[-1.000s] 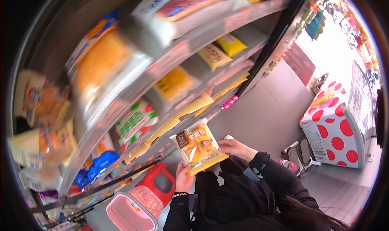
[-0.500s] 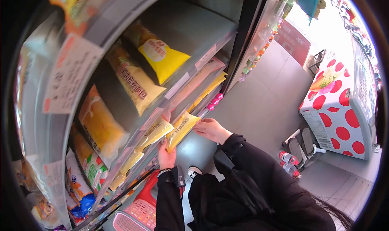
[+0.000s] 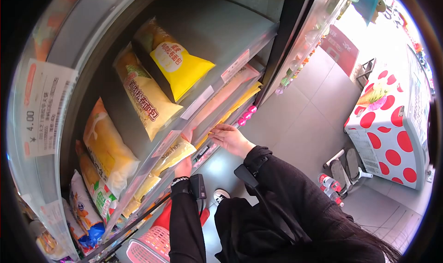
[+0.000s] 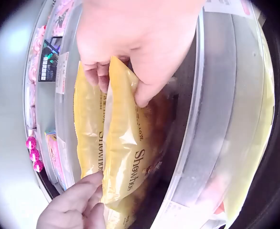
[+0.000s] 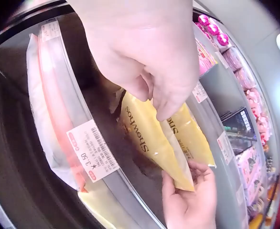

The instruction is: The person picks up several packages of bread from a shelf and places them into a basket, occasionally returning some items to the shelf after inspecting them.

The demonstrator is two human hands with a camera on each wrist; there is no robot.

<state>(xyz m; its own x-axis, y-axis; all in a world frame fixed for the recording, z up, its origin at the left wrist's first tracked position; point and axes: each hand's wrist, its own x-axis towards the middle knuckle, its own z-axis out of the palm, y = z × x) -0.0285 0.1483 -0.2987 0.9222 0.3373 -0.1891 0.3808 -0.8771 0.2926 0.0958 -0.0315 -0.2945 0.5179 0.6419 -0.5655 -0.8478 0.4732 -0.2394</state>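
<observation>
A yellow Showhos bread package (image 4: 125,152) stands on edge in a lower shelf compartment, another yellow package (image 4: 90,129) leaning beside it on the shelf-front side. My left hand (image 4: 140,38) pinches one end between thumb and fingers. At the opposite end, my right hand (image 4: 73,205) pinches the corner. The right wrist view shows the same package (image 5: 147,133) between my right hand (image 5: 145,47) and left hand (image 5: 192,200). In the head view, the left hand (image 3: 183,167) is partly hidden beside a yellow package (image 3: 177,153), and the right hand (image 3: 233,140) is at the shelf front.
Bagged breads (image 3: 138,94) lie on the shelf above, behind price tags (image 3: 46,108). Below are a pink and red basket (image 3: 152,242) and a shoe (image 3: 221,196). To the right stand a red-dotted freezer (image 3: 387,124) and bottles (image 3: 330,182).
The package came off the chest area and went into the lower shelf, held by both hands. Since half a second ago, both hands have moved slightly left in the head view, further in at the shelf.
</observation>
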